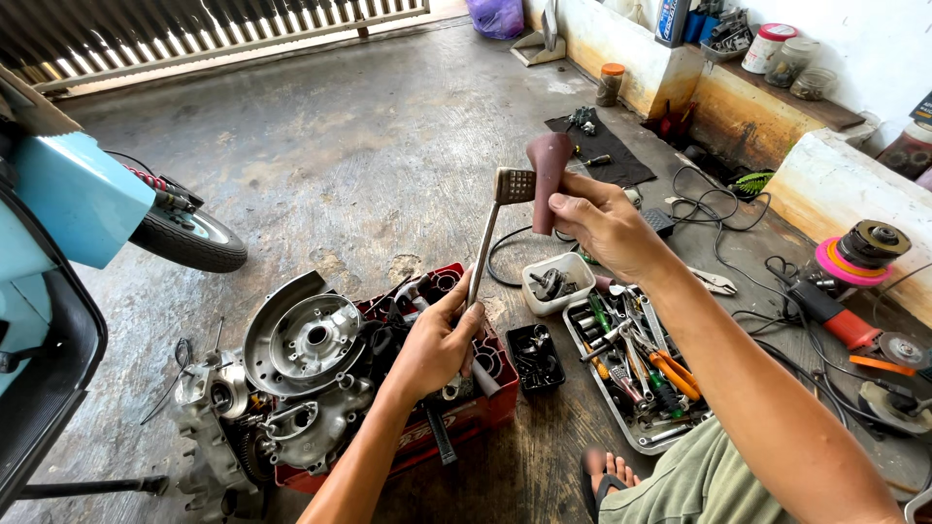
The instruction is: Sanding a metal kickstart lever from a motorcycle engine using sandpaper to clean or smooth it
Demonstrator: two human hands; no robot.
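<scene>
Kick lever (482, 254), both hands, rubber sleeve (549, 173)

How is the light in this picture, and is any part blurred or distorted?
Head view: bright daylight comes through the slatted gate and glares on the concrete floor; both hands, left hand and right hand, look sharp; wide-angle bending shows at the edges.

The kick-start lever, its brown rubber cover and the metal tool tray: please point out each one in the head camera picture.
Kick-start lever (482, 254), head view, middle of its metal shaft.
Brown rubber cover (549, 160), head view, upper part above the right hand's fingers.
Metal tool tray (621, 427), head view, its near left rim.
</scene>
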